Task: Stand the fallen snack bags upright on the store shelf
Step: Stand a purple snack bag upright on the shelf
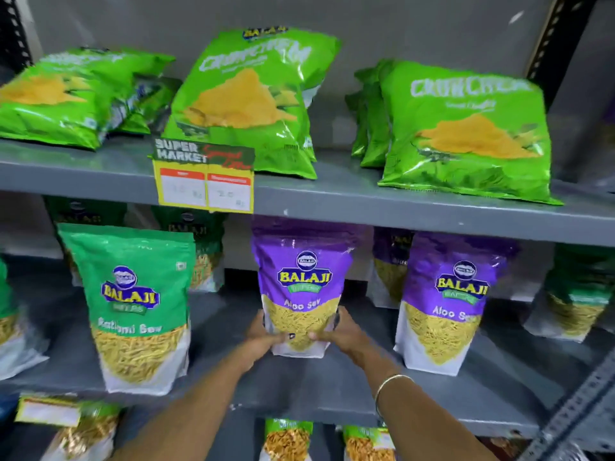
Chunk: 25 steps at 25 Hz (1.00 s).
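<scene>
Your left hand [263, 334] and right hand [336, 331] clasp the lower sides of the purple Aloo Sev bag [299, 291], thumbs pressed on its front, holding it upright near the middle of the middle shelf [299, 387], set back from the front edge. A green Ratlami Sev bag [136, 307] stands toward the left end and a second purple bag [446, 304] toward the right. On the upper shelf [366, 197], the green Crunchem bags [466, 131] lean backward, with a price tag [203, 178] on its front edge.
</scene>
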Tool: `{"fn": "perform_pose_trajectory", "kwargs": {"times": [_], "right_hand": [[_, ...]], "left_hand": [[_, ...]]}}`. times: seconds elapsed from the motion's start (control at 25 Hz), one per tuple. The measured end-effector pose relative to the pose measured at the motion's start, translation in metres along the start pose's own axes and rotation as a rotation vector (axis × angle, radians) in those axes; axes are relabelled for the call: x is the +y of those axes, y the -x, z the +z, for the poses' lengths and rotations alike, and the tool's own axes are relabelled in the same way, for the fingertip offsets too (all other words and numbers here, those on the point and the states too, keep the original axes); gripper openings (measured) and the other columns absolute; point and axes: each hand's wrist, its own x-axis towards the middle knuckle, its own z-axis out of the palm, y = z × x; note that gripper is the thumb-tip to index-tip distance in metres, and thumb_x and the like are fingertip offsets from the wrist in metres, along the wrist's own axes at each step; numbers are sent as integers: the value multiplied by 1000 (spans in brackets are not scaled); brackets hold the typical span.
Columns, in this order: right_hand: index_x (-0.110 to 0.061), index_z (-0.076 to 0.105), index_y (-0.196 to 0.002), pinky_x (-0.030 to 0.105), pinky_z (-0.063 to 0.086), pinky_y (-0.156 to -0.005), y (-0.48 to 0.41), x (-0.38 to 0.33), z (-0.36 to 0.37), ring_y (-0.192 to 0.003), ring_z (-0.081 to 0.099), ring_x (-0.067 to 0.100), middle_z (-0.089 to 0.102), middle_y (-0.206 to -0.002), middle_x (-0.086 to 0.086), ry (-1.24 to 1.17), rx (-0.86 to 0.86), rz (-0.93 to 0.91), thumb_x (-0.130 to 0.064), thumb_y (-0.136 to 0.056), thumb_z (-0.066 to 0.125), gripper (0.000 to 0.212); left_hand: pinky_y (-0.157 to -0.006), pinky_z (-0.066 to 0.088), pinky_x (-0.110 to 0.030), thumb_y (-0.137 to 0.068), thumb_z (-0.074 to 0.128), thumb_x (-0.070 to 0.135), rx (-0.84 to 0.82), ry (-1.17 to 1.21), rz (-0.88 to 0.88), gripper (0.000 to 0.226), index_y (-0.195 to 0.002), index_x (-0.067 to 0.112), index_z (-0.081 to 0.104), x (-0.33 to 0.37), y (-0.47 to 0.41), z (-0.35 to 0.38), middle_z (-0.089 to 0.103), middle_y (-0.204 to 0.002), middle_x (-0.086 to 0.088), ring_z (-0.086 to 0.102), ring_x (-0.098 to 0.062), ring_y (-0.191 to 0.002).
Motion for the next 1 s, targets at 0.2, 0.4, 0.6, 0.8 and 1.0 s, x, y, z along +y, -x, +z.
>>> {"fn": "perform_pose_trajectory", "kwargs": {"times": [0.2, 0.4, 0.6, 0.8, 1.0], "right_hand": [[-2, 46, -124, 47, 50, -99, 10, 17, 2, -117, 60, 32, 62, -125, 18, 6, 11, -10, -29, -28, 95, 111], [-9, 42, -129, 47, 46, -104, 48, 18, 1, -122, 55, 25, 58, -130, 10, 77, -3, -38, -45, -27, 90, 118], [-13, 40, -132, 47, 44, -107, 76, 14, 1, -124, 53, 25, 57, -133, 8, 123, 10, -32, -49, -24, 88, 124], [-13, 41, -131, 49, 43, -107, 82, 16, 2, -125, 52, 26, 56, -133, 9, 131, 14, -17, -47, -31, 88, 116], [-5, 39, -133, 36, 43, -103, 98, -2, 6, -124, 51, 25, 54, -134, 12, 150, 35, 26, -9, -65, 82, 81]], "left_hand": [[-96, 51, -39, -29, 81, 36, 78, -90, -15, 88, -109, 13, 53, -10, 15, -1, 65, -116, -10, 61, -24, -107], [-101, 47, -42, -52, 87, 19, 73, -232, -42, 70, -113, 8, 55, -7, 50, -7, 65, -122, -13, 60, -29, -115], [-101, 48, -38, -38, 87, 37, 19, -268, -27, 84, -112, 10, 57, -14, 59, -10, 66, -121, -5, 61, -23, -113], [-101, 47, -39, -61, 84, 21, 37, -316, -19, 68, -120, 7, 54, -8, 73, -6, 64, -126, -11, 59, -28, -117], [-103, 45, -38, -67, 81, 22, 36, -355, -23, 68, -125, 6, 49, -7, 75, -5, 59, -132, -11, 55, -28, -121]]}}
